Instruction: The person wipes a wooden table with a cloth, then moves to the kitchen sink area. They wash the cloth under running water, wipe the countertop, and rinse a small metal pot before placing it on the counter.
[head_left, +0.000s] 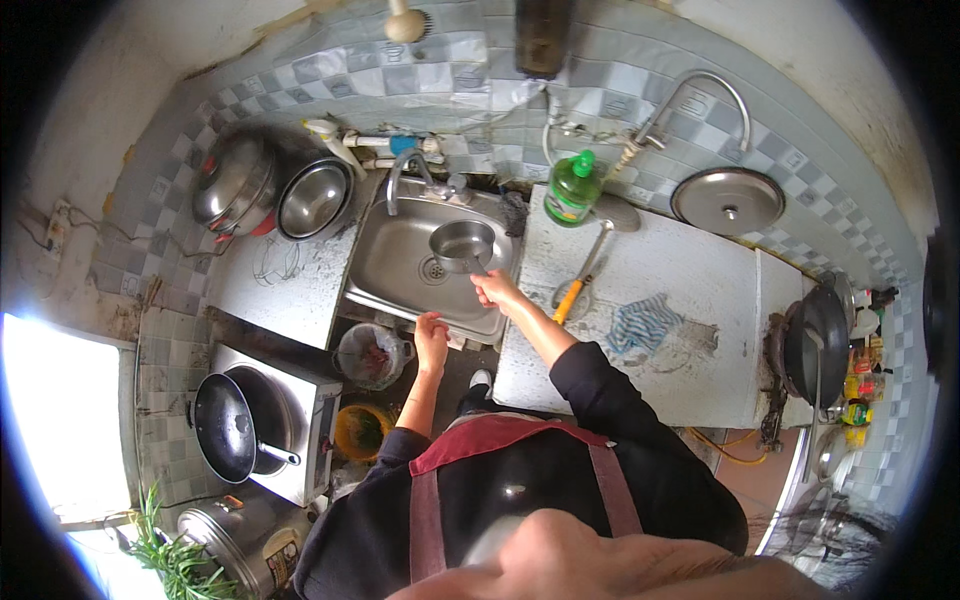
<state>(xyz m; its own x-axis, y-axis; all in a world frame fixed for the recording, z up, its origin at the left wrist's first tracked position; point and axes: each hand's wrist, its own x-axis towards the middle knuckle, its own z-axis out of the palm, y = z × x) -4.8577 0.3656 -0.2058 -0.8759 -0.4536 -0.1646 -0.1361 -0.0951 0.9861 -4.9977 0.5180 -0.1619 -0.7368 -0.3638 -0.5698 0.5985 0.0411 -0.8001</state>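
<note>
Over the stainless steel sink (390, 255), my right hand (495, 291) grips the handle of a small metal saucepan (457, 241). The pan is held level beside the drain; whether it holds liquid I cannot tell. My left hand (432, 337) is raised near the sink's front edge with its fingers loosely curled, and nothing shows in it. The faucet (401, 180) stands behind the sink, its spout left of the pan. A dark scouring pad (514, 212) lies at the sink's right rim.
Right of the sink, the white counter (540, 360) bears a green soap bottle (571, 189), a yellow-handled skimmer (571, 296) and a striped cloth (643, 322). Metal bowls (315, 201) stand at left. Below are a bin (373, 356) and a wok (225, 427). Another wok (817, 345) is far right.
</note>
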